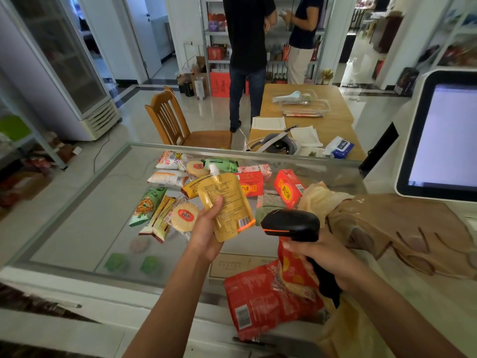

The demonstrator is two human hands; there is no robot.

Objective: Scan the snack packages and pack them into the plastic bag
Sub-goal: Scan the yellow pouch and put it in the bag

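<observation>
My left hand [206,229] grips a yellow spouted pouch [227,202] upright above the glass counter, barcode side facing a black barcode scanner [291,224]. My right hand [320,259] holds the scanner by its handle, its head pointed left at the pouch's barcode, where an orange light falls. Several snack packages [170,177] lie spread on the glass behind the pouch, among them red boxes [286,188] and round rice crackers [184,217]. A tan plastic bag [387,228] lies to the right. Red packages [260,298] lie below my right hand.
A white touchscreen terminal [444,135] stands at the right edge. Beyond the glass counter [77,215] are a wooden chair [175,122] and a wooden table [309,117] with papers and a tray. Two people stand by shelves at the back. A fridge [64,73] stands on the left.
</observation>
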